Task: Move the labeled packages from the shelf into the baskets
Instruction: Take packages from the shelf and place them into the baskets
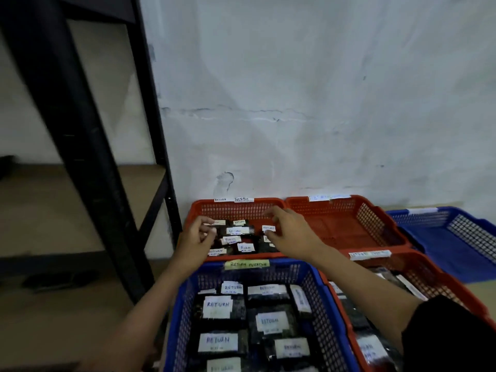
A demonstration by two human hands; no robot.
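Hands over far red basket (pixel 236 210) w/ labeled packages (pixel 239 237) directly below — your right hand (pixel 290 232), fingers relaxed, nearest the rightmost pkg; left hand (pixel 197 236) curled, contents unclear.

Both forearms are bare from wrist to elbow, with no watch, ring or glove visible on the left hand (pixel 197 234) or the right hand (pixel 291 232). A black sleeve (pixel 451 336) covers the right upper arm; the left arm shows no sleeve in view.
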